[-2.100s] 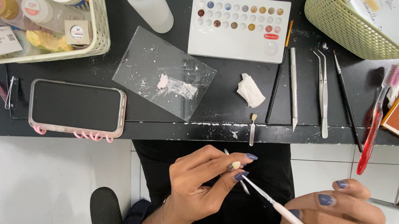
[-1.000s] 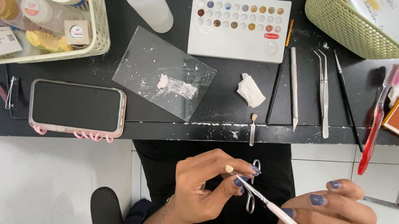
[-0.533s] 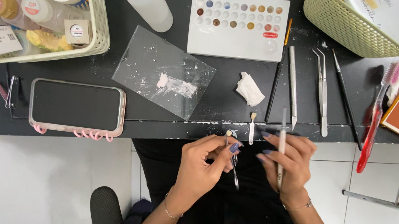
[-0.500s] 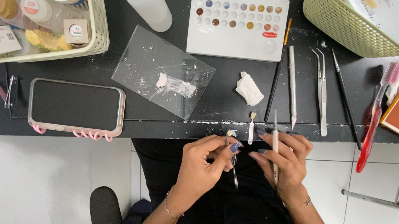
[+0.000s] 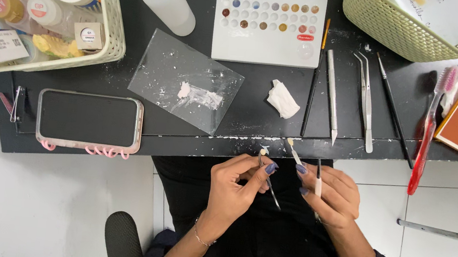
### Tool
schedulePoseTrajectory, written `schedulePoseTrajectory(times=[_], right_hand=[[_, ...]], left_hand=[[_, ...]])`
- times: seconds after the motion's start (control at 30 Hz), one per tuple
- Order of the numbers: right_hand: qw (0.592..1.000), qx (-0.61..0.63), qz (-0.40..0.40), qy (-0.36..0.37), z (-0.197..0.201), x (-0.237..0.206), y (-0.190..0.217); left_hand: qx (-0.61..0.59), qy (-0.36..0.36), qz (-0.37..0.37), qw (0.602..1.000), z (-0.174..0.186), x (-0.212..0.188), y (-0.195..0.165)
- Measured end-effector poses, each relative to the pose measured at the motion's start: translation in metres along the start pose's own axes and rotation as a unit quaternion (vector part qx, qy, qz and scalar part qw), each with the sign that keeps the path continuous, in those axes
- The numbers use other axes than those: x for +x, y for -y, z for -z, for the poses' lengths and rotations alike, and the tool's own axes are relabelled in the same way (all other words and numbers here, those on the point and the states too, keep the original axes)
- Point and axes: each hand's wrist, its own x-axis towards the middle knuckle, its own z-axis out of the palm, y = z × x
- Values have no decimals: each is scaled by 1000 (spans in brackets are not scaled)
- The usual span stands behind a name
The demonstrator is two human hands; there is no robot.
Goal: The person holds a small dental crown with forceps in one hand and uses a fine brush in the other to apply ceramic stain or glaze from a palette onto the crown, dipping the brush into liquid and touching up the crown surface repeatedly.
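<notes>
The left hand [image 5: 237,189] pinches thin tweezers [image 5: 269,181] just below the near edge of the black bench [image 5: 250,142], over the lap. The right hand [image 5: 330,197], close beside it, is closed around a fine brush [image 5: 318,184]. Between the hands only a narrow gap stays. On the bench edge, far-left, lies a phone [image 5: 89,120]; a glass slab [image 5: 185,88] lies farther behind.

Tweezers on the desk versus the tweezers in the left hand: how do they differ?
The desk tweezers lie flat, untouched; the held tweezers are pinched in the left hand, tilted over the lap. The desk tweezers look longer, with bent tips; the held tweezers grip something small. Both are slim metal.
</notes>
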Motion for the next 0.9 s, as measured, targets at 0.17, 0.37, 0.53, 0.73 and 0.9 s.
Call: schedulePoseTrajectory(times=[0.17,0.37,0.53,0.73,0.9], right_hand=[[994,64,-32,-83,-13,-8,20],[992,91,-86,3,-18,-17,33],[988,109,-99,-35,-31,-25,40],[988,85,-111,-62,-39,-26,48],[988,75,-122,-64,-40,-23,53]], left_hand=[[0,-14,-26,1000,-2,-3,3],[16,-12,-57,998,-2,-6,7],[32,-15,-84,996,-4,-9,9],[60,-28,-99,993,-4,-7,8],[64,-27,-105,992,-5,-8,7]])
